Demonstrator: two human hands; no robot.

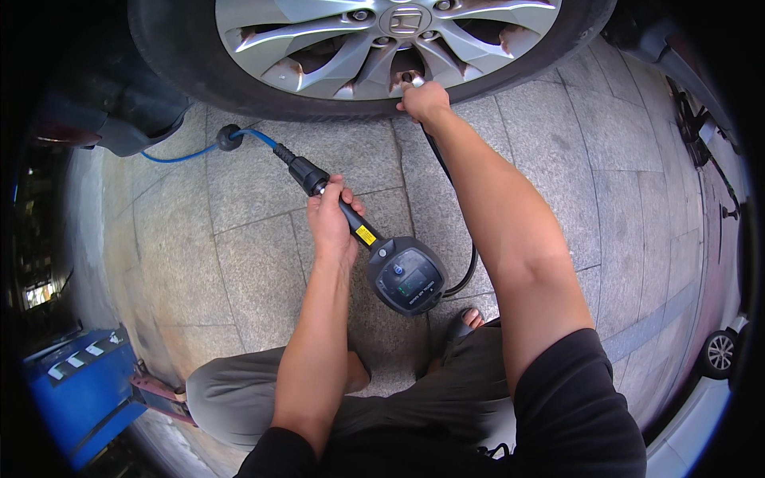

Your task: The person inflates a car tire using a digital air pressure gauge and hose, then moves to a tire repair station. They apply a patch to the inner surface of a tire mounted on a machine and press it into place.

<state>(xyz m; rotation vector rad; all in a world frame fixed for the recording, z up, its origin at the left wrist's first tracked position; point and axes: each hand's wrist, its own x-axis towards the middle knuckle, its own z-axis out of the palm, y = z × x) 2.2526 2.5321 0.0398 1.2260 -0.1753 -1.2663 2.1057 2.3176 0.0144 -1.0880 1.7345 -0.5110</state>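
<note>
Both are closed: left hand [331, 217] around the gauge handle [366, 233], right hand [425, 102] on a hose [471, 274] at the wheel [404, 22].

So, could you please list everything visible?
tyre: 1, black, top
rim: 1, silver, inside tyre
gauge: 1, black, centre
hose: 1, black, centre
tube: 1, blue, upper left
ball: 1, black, on tube
panels: 2, dark, flanking tyre
slabs: many, grey, underneath
cabinet: 1, blue, lower left
tool: 1, reddish, by cabinet
car: 1, white, lower right
margins: unclear
sleeves: 2, black, bottom
trousers: 1, grey, bottom
sandal: 1, dark, below gauge
left hand: 1, bare, on gauge
right hand: 1, bare, at rim
</note>
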